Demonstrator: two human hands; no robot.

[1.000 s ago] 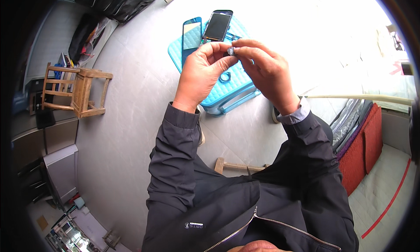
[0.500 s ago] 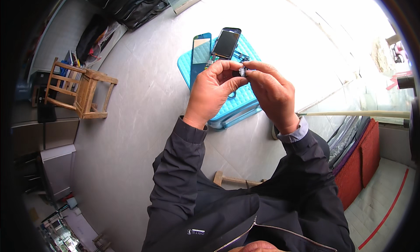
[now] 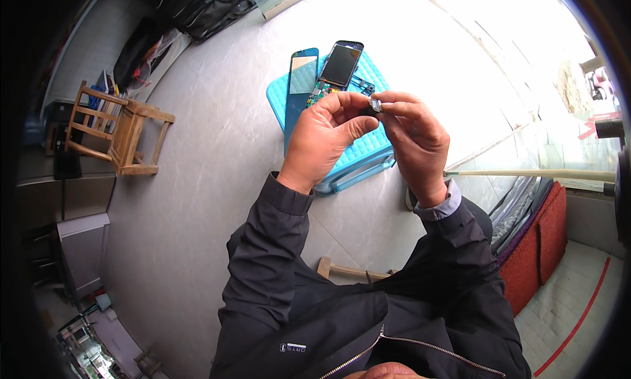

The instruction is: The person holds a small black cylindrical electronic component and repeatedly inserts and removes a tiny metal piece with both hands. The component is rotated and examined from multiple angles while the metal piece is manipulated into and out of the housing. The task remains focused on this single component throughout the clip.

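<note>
Between the fingertips of both hands sits a small silver-and-black part (image 3: pixel 375 105), too small to name. My left hand (image 3: pixel 323 132) pinches it from one side with thumb and forefinger. From the other side my right hand (image 3: pixel 419 132) grips it, fingers closed. Below and beyond the hands is a light-blue quilted stool top (image 3: pixel 365 157). On it lie a disassembled phone (image 3: pixel 341 65) with a dark screen and a bare green circuit board (image 3: pixel 318 91), a long shiny glass panel (image 3: pixel 302 75), and a black frame piece (image 3: pixel 362 84) partly behind my fingers.
A wooden chair (image 3: pixel 125 132) stands on the tiled floor (image 3: pixel 190 201) to the left. Black bags (image 3: pixel 197 11) lie at the far left. A red cushion (image 3: pixel 542 241) and plastic-wrapped items (image 3: pixel 516 211) are at the right. A wooden bar (image 3: pixel 355 272) shows between my legs.
Both hands have shifted slightly to the right with the small part. It has turned a little, showing more of its silver face, and my right fingers have curled in more.
</note>
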